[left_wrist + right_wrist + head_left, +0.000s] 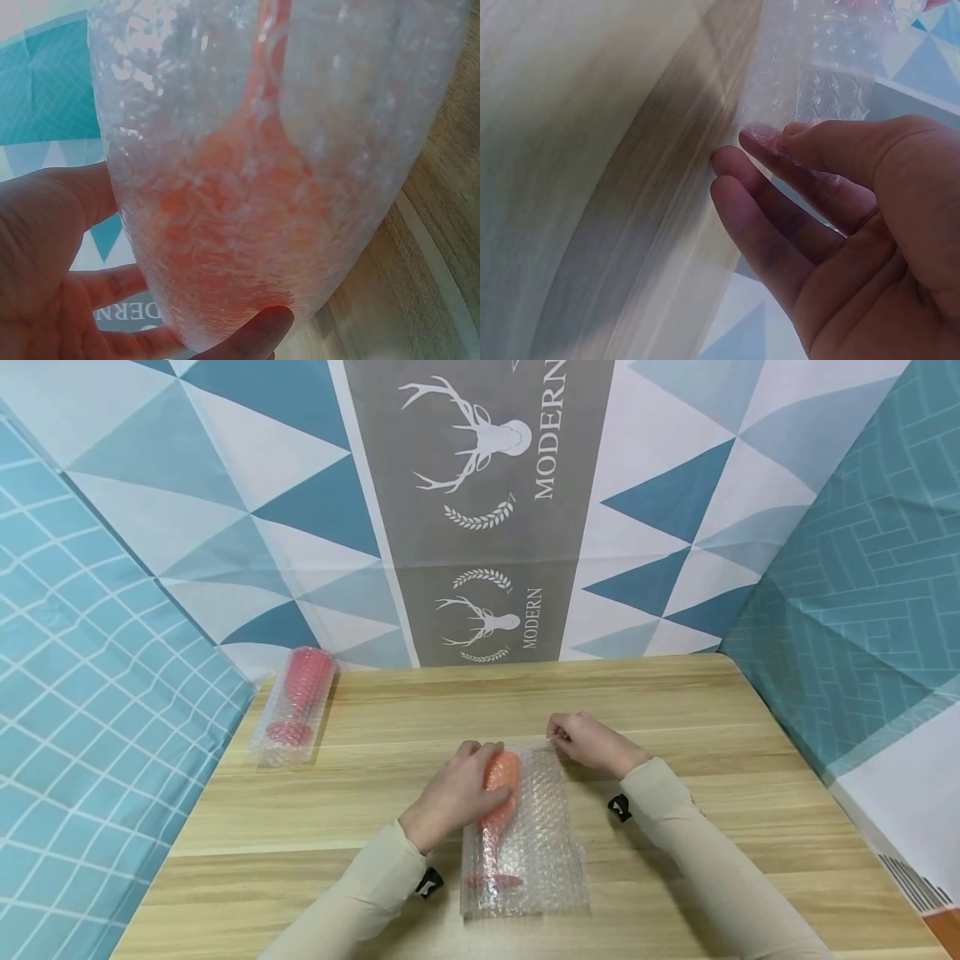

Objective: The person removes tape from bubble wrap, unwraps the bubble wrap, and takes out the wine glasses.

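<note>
Head view shows wrapping under way: the left hand (pixel 459 793) has its grip curled round the orange goblet (pixel 497 814) lying on the bubble wrap (pixel 536 843) near the table (pixel 675 693) front, the right hand (pixel 588 742) pinches the sheet's far corner, so folding it over likely comes next, beyond a wrapped red goblet (pixel 296 710).

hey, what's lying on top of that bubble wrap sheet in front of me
An orange goblet lies on the bubble wrap sheet, foot toward you. The left hand covers part of its bowl.

Your obstacles: bubble-wrapped red plastic goblet (pixel 294 708) at far left; bare light wooden tabletop (pixel 675 693) lies open right and beyond your hands.
</note>
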The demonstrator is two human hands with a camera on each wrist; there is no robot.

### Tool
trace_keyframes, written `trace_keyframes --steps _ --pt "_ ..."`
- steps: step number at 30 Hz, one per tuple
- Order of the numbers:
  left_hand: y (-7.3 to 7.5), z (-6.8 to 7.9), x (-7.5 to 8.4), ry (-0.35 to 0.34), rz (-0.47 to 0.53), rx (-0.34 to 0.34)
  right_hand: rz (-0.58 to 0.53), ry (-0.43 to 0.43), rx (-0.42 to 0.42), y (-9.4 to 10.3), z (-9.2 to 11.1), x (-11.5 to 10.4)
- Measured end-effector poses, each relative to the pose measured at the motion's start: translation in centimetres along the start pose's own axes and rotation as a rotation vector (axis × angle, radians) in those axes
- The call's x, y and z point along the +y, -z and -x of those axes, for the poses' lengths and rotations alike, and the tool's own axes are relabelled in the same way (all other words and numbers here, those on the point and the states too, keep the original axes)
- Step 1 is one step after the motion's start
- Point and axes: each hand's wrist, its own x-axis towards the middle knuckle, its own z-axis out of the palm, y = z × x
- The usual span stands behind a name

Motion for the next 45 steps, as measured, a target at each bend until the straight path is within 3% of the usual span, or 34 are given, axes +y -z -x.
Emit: trace_keyframes --steps 9,20,30,45 --pt "0.0 0.0 0.1 -0.006 0.002 -0.005 0.009 -0.01 0.002 0.2 0.0 -0.5" --pt "0.1 -0.2 0.4 0.01 -0.027 -0.018 -0.013 -0.017 -0.007 1.4 -0.2 -2.6" --pt "0.0 -0.5 1.1 -0.026 -0.137 -0.031 -0.014 0.008 0.016 1.6 -0.9 -4.7" --pt "-0.2 -0.5 1.4 -0.022 -0.153 -0.023 -0.041 0.105 -0.032 0.5 -1.3 -6.0"
